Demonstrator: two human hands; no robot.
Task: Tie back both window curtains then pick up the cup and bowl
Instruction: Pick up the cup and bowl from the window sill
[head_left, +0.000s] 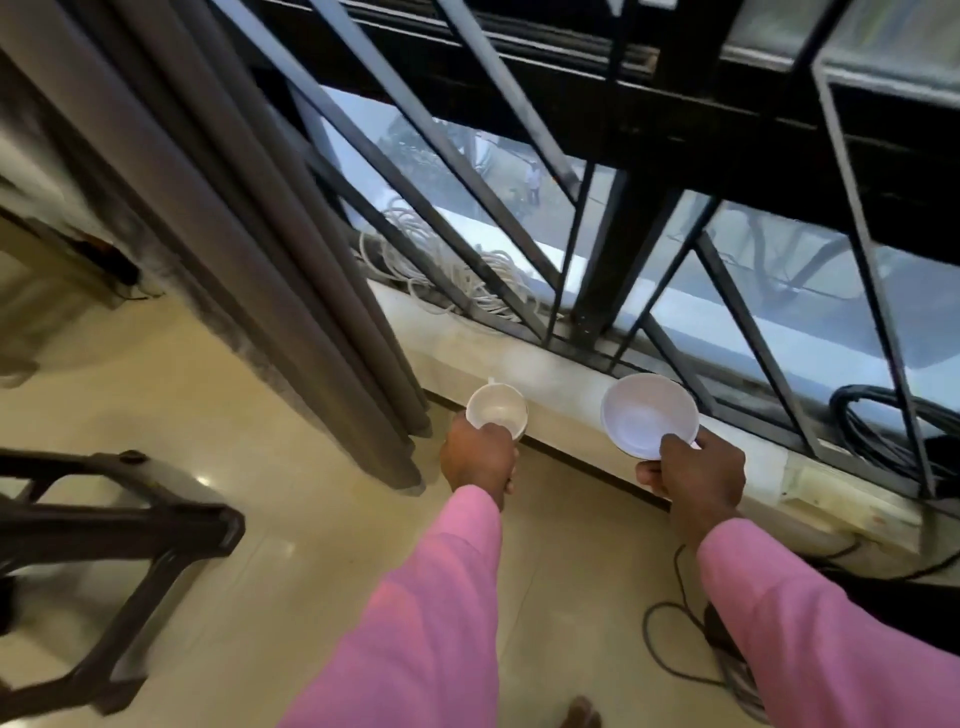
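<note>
Just beyond my left grip (480, 460), the white cup (497, 410) is held, fingers curled round its near side. My right grip (693, 475) pinches the bowl (647, 413) by its near rim, tilted toward me. Both hang apart over the front edge of the window sill (561, 374).

I've got bare sill (563, 382) open between the cup (496, 413) and the bowl (649, 415). Past it the window bars (524, 244) block everything. The curtain (291, 260) hangs close on the left, with white cable (457, 270) piled behind the bars. Black cable (883, 421) crowds the sill's right end. The floor (291, 493) below is free, and a dark frame (130, 525) stands far left.
</note>
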